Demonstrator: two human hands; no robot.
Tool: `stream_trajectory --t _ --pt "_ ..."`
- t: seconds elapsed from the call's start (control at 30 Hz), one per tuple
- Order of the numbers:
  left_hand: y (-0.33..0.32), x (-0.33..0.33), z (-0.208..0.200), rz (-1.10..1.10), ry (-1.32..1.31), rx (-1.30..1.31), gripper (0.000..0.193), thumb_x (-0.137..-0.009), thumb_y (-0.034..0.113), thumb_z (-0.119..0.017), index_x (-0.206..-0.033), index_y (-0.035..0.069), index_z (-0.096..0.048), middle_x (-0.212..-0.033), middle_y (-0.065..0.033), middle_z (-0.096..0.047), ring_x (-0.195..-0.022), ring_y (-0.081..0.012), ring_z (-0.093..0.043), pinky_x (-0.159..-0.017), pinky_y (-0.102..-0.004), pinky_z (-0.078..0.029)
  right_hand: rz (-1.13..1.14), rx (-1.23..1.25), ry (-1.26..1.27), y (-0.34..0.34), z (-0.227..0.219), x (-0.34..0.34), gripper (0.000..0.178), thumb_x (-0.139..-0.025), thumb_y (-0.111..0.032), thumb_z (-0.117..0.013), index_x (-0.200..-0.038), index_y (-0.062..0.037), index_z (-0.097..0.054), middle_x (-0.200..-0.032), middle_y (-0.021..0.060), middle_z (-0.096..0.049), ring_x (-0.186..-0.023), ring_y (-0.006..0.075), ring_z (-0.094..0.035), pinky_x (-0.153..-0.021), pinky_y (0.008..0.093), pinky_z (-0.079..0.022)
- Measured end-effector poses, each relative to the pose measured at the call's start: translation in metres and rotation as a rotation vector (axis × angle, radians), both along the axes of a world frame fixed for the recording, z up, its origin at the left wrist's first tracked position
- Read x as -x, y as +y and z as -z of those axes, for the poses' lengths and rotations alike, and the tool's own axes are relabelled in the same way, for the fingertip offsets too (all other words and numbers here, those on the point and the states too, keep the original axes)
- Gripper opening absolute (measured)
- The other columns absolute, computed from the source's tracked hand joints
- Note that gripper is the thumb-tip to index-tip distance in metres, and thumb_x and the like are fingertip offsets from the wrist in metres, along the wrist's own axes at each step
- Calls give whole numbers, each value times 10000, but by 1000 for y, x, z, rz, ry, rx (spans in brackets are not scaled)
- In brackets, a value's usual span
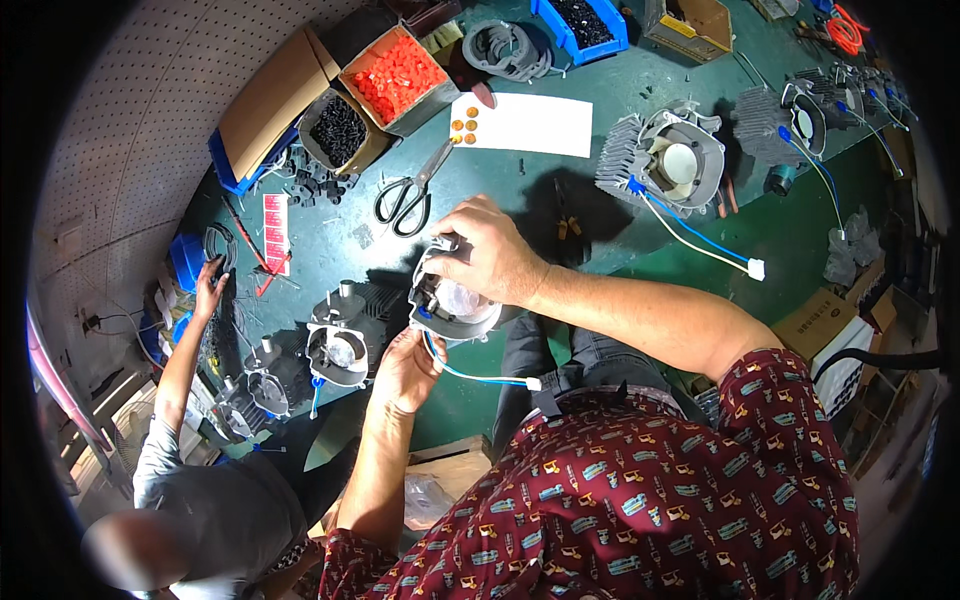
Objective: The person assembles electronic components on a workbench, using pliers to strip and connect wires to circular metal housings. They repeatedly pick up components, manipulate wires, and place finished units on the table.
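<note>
A grey cast-metal motor housing (470, 318) is held in front of me at the table's near edge. My right hand (488, 252) wraps over its upper side, fingers curled round the rim. Closed at its lower left edge, my left hand (404, 372) grips beside the spot where the wires leave; its fingertips are partly hidden. Blue and white wires (470, 376) run from the housing to a white plug (534, 384), which hangs loose. Inside the housing a pale round part shows.
Similar housings (338, 355) stand at left, with another finned one (665, 160) at right. Black-handled scissors (415, 190), a white card (535, 125) and a box of red parts (400, 80) lie beyond. A co-worker's hand (210, 290) holds a dark cable coil at left.
</note>
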State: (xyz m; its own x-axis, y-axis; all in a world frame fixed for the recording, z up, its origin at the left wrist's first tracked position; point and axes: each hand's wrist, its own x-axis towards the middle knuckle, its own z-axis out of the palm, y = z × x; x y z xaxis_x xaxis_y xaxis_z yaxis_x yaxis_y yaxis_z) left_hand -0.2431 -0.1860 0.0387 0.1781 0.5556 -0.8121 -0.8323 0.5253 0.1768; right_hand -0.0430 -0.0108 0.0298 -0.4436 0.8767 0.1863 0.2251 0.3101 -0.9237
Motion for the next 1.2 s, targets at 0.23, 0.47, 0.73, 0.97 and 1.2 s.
stream_trajectory --t 0.23,0.47,0.73,0.97,1.2 --pt "16 -13 -13 -60 261 -2 208 -1061 185 -580 -1189 33 -643 -1044 -59 -718 -865 -174 -683 -800 -325 -601 -63 16 -34 22 11 23 335 -755 -236 -861 -968 -38 -694 -956 130 -693 -992 333 -612 -913 439 -494" --pt "19 -37 -20 -17 660 9 210 -1098 166 -499 -1189 33 -632 -1026 -61 -701 -869 -152 -675 -829 -380 -617 -240 103 -128 38 11 43 351 -765 -275 -837 -985 -26 -726 -951 143 -708 -1013 329 -619 -930 428 -492" --pt "-10 -33 -12 -3 360 2 110 -1046 170 -629 -1056 68 -668 -1004 -50 -712 -884 -146 -674 -780 -358 -619 -372 54 -25 38 8 29 368 -765 -278 -846 -996 -22 -720 -1028 152 -699 -1063 342 -615 -975 438 -479" --pt "-7 -15 -3 107 163 -29 114 -1033 173 -655 -1010 63 -671 -912 -51 -713 -771 -148 -675 -725 -327 -609 -390 71 4 38 3 17 357 -788 -277 -839 -1000 -25 -702 -976 133 -674 -1045 333 -604 -974 434 -477" --pt "6 -4 -9 513 309 -134 242 -1047 263 -639 -991 31 -678 -841 -56 -688 -721 -140 -650 -646 -313 -580 -376 29 35 32 0 12 337 -762 -237 -852 -976 -23 -704 -954 125 -679 -1011 314 -614 -917 418 -509"
